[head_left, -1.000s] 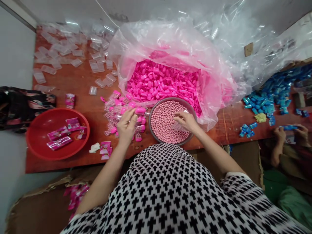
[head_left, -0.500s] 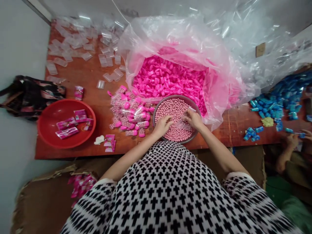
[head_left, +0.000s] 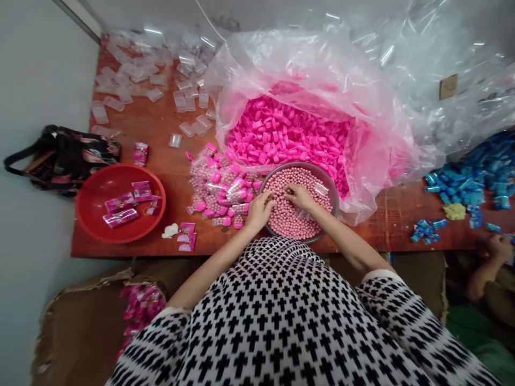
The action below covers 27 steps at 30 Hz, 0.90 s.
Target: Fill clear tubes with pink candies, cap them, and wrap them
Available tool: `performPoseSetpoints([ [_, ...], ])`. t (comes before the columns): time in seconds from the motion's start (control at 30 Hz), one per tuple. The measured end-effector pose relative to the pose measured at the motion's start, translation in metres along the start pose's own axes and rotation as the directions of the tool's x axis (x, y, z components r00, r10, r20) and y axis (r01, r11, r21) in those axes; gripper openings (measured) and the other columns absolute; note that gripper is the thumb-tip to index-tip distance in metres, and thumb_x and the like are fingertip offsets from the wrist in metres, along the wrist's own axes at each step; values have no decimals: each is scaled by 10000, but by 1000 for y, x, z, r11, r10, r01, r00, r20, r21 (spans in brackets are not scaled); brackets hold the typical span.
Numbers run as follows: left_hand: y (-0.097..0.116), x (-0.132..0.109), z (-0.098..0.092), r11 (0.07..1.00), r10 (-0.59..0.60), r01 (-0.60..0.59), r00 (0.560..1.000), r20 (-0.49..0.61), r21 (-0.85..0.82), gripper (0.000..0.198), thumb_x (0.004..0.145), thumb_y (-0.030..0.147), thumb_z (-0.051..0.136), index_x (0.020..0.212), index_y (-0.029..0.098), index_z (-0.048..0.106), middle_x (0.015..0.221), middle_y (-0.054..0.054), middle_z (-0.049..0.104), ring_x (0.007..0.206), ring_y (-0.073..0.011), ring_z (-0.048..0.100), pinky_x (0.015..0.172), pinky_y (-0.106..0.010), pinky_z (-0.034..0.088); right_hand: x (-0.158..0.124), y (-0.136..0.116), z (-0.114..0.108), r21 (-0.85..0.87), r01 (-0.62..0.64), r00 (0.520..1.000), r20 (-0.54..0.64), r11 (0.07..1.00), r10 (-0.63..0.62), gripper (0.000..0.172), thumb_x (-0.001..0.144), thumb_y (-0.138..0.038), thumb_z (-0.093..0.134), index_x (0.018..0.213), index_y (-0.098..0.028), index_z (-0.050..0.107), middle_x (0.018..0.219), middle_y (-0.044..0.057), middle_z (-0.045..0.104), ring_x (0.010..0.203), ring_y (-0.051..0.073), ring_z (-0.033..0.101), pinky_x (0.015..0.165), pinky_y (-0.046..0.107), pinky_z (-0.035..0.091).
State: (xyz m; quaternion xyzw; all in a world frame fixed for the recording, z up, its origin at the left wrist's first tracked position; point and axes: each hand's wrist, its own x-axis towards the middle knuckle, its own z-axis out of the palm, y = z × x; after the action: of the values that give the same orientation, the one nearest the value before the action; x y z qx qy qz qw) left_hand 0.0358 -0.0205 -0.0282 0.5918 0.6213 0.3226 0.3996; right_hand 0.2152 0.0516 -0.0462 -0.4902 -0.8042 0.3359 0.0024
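Observation:
A grey bowl (head_left: 335,199) full of small pink beads (head_left: 295,222) stands at the table's front edge, before my body. My left hand (head_left: 260,210) is over the bowl's left rim, fingers curled and closed; what lies in them is too small to make out. Just above the beads, my right hand (head_left: 300,197) reaches left toward it with fingertips drawn together, their contents hidden. A clear plastic case (head_left: 321,188) rests on the beads to the right. Left of the bowl is a heap of bead-filled clear cases with pink caps (head_left: 221,187).
Behind the bowl, an open plastic bag (head_left: 362,134) holds loose pink caps (head_left: 285,131). A red basin (head_left: 90,228) with pink packets stands left. Clear cases (head_left: 132,69) lie at the back left. Blue pieces (head_left: 454,185) and another person's hand (head_left: 499,247) are at right.
My right hand has moved left across the beads, away from the clear case and closer to my left hand. The view has shifted slightly, so everything sits further right.

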Motion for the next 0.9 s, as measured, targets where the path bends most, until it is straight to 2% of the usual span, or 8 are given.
performPoseSetpoints([
  [0.07, 0, 4, 3, 1000, 16, -16, 1000, 16, -27, 341, 807, 173, 592, 1148, 163, 605, 1111, -83, 678, 1002, -197, 637, 914, -349, 496, -10, 4, -2, 275, 22, 995, -97, 961, 5, 231, 779, -245, 593, 986, -144, 584, 937, 42, 636, 851, 158, 588, 774, 278, 466],
  [0.17, 9, 11, 11, 994, 41, -33, 997, 71, -106, 378, 811, 200, 601, 1186, 153, 590, 1134, -86, 673, 1015, -194, 635, 928, -339, 486, -26, 4, -7, 701, 85, 984, -172, 708, 53, 306, 700, -359, 694, 925, -180, 589, 875, 10, 621, 812, 158, 588, 748, 298, 490],
  [0.23, 15, 14, 15, 984, 42, -26, 995, 93, -176, 326, 826, 206, 575, 1144, 153, 623, 1098, -72, 690, 997, -188, 642, 921, -328, 485, -36, 1, -12, 797, 91, 981, -174, 597, 83, 362, 658, -395, 740, 923, -200, 589, 873, 2, 616, 813, 156, 587, 753, 306, 501],
  [0.3, 19, 16, 18, 967, 38, -9, 994, 106, -255, 294, 824, 220, 572, 1096, 147, 655, 1071, -65, 703, 984, -190, 647, 917, -327, 486, -44, -2, -20, 820, 114, 979, -189, 560, 77, 420, 644, -401, 762, 978, -218, 586, 930, 10, 619, 867, 162, 592, 788, 313, 506],
  [0.47, 18, 18, 18, 901, 66, 30, 976, 205, -433, 394, 770, 358, 643, 1111, 163, 670, 1108, -62, 697, 1008, -220, 644, 931, -368, 483, -60, -10, -47, 669, 241, 966, -232, 703, -111, 388, 753, -371, 700, 1101, -234, 597, 1054, 38, 641, 979, 174, 594, 884, 330, 474],
  [0.63, 20, 20, 11, 896, 120, -11, 968, 219, -443, 376, 745, 379, 657, 1052, 167, 701, 1095, -70, 702, 1017, -231, 642, 959, -393, 465, -64, -16, -58, 467, 328, 937, -271, 821, -220, 244, 790, -389, 666, 957, -211, 661, 890, 32, 674, 820, 163, 608, 768, 302, 486],
  [0.77, 20, 17, 5, 920, 115, -21, 969, 219, -391, 348, 742, 387, 650, 1022, 191, 711, 1086, -59, 705, 1024, -227, 639, 976, -399, 458, -67, -17, -50, 498, 290, 941, -305, 817, -148, 251, 770, -421, 676, 881, -195, 664, 798, 21, 665, 720, 145, 608, 678, 274, 492],
  [0.9, 11, 13, 6, 917, 10, 64, 983, 183, -394, 396, 721, 429, 653, 1010, 162, 703, 1059, -79, 709, 985, -237, 650, 939, -416, 487, -73, -14, -41, 622, 168, 969, -248, 765, -11, 296, 791, -465, 635, 841, -174, 658, 687, 1, 642, 590, 121, 590, 576, 246, 485],
])
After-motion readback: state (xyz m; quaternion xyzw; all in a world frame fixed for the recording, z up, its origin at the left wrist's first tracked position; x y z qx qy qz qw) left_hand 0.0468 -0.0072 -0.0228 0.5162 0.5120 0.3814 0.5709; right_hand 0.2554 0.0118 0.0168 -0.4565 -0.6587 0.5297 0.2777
